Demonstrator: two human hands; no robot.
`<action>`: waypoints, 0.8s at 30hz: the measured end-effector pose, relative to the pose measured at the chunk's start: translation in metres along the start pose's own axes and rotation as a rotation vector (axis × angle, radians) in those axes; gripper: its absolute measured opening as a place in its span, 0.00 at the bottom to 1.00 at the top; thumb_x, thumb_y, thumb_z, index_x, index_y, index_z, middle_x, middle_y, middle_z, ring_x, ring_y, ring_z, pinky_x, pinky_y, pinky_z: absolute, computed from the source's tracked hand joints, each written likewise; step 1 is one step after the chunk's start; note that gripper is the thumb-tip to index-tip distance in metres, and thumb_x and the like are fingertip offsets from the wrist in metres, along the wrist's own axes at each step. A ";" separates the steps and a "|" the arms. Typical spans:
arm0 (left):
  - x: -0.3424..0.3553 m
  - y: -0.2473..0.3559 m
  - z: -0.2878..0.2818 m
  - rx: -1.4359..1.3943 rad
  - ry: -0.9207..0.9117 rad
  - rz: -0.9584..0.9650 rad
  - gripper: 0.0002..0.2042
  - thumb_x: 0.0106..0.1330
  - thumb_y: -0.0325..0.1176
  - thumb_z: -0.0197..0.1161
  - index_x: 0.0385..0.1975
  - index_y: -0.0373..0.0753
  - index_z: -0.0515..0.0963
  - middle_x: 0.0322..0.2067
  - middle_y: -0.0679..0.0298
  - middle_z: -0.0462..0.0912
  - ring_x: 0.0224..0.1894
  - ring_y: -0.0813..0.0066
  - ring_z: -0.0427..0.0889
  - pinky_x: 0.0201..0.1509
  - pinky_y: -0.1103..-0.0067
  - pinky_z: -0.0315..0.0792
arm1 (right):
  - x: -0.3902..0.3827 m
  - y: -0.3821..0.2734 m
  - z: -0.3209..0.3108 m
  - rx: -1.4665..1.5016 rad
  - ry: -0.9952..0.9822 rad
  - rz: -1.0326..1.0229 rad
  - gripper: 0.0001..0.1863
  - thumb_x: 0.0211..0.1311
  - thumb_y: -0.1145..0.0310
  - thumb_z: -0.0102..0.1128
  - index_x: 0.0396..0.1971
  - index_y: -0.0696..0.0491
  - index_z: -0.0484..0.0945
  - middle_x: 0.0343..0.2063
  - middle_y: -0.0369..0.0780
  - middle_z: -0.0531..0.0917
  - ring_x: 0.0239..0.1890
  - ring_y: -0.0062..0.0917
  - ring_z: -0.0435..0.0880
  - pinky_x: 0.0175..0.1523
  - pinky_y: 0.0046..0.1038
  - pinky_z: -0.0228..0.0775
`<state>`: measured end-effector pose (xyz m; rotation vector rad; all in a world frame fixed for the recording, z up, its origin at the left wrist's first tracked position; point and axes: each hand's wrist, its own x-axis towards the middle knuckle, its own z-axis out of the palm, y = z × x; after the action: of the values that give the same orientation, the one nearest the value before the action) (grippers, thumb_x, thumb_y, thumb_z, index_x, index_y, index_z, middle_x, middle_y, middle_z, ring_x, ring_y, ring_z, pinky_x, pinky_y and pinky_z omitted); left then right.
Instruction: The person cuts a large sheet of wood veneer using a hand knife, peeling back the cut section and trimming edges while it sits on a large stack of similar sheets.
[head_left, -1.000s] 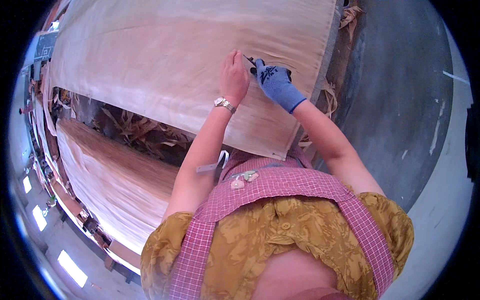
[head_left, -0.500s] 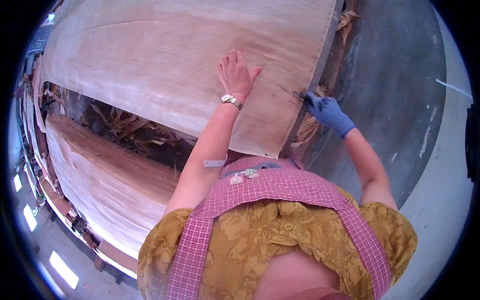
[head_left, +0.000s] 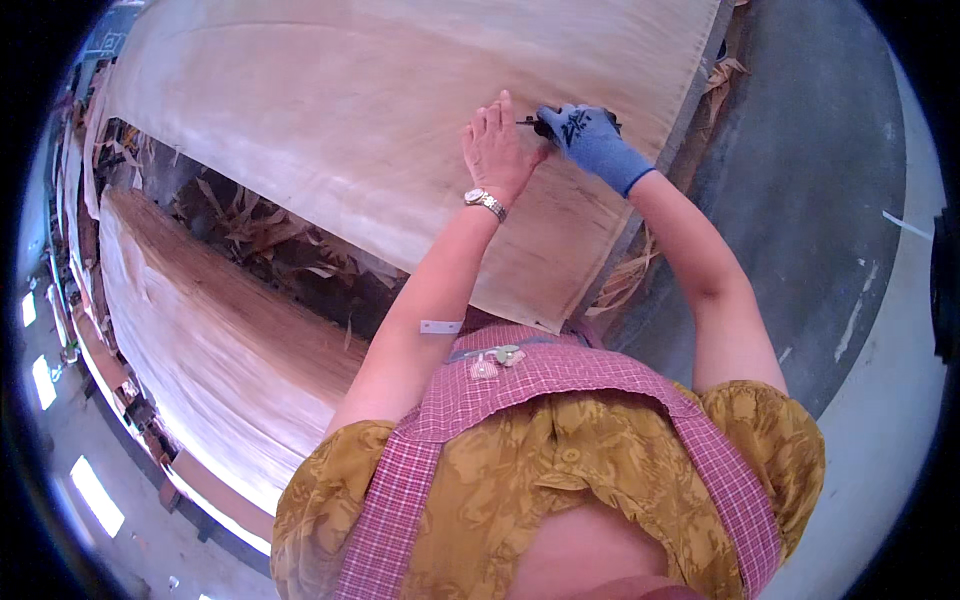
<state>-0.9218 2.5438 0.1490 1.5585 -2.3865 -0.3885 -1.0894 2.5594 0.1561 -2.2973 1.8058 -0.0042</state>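
Observation:
A large pale wood veneer sheet [head_left: 350, 90] lies across a stack in front of me. My left hand [head_left: 500, 150], bare with a watch at the wrist, rests on it with fingers stretched out. Just right of it, my right hand [head_left: 590, 135], in a blue knit glove with black markings, grips a small black tool [head_left: 540, 125] with a thin blade reaching toward my left fingertips. The tool is partly hidden by the glove.
A second veneer pile [head_left: 210, 340] lies to the left, beyond a dark gap with torn veneer scraps [head_left: 250, 220]. More scraps [head_left: 625, 275] line the sheet's right edge, beside grey floor [head_left: 810, 150]. Bright windows [head_left: 95, 495] show at the lower left rim.
Since half a second ago, my right hand has come from beyond the sheet's right edge up and leftward with the tool, beside my left hand, which has shifted slightly right.

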 end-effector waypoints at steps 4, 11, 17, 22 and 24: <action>-0.002 -0.003 0.003 0.020 -0.029 -0.007 0.50 0.43 0.57 0.72 0.65 0.40 0.56 0.54 0.59 0.69 0.57 0.62 0.66 0.57 0.68 0.62 | -0.007 0.015 0.006 0.002 -0.046 -0.028 0.10 0.63 0.65 0.48 0.43 0.50 0.71 0.30 0.48 0.83 0.34 0.42 0.84 0.35 0.42 0.75; -0.002 -0.003 0.002 0.011 -0.013 0.040 0.49 0.44 0.56 0.71 0.65 0.40 0.56 0.55 0.59 0.68 0.58 0.61 0.65 0.60 0.67 0.60 | -0.122 0.079 0.020 0.049 -0.065 0.237 0.16 0.64 0.64 0.47 0.49 0.52 0.69 0.31 0.49 0.82 0.33 0.44 0.83 0.37 0.44 0.73; -0.003 -0.001 0.006 0.065 -0.002 0.036 0.48 0.46 0.57 0.70 0.65 0.40 0.57 0.57 0.58 0.66 0.59 0.59 0.64 0.61 0.66 0.59 | -0.225 0.087 0.010 0.101 -0.330 0.690 0.19 0.64 0.61 0.50 0.52 0.53 0.69 0.37 0.53 0.81 0.41 0.47 0.81 0.44 0.43 0.73; 0.000 -0.003 0.006 0.057 -0.027 0.055 0.46 0.49 0.58 0.68 0.65 0.41 0.57 0.59 0.58 0.65 0.61 0.59 0.63 0.61 0.64 0.59 | -0.163 0.023 0.003 0.514 0.231 0.420 0.23 0.58 0.58 0.62 0.48 0.55 0.71 0.42 0.51 0.79 0.46 0.42 0.79 0.49 0.38 0.71; -0.005 -0.007 0.010 0.091 -0.030 0.071 0.43 0.54 0.58 0.63 0.65 0.40 0.57 0.60 0.59 0.64 0.61 0.59 0.62 0.61 0.62 0.59 | -0.146 0.012 0.007 0.478 0.229 0.462 0.23 0.56 0.58 0.64 0.46 0.56 0.73 0.39 0.50 0.79 0.43 0.42 0.79 0.47 0.37 0.71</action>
<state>-0.9180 2.5462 0.1373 1.5109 -2.5075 -0.2944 -1.1361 2.6980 0.1664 -1.5758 2.1203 -0.5756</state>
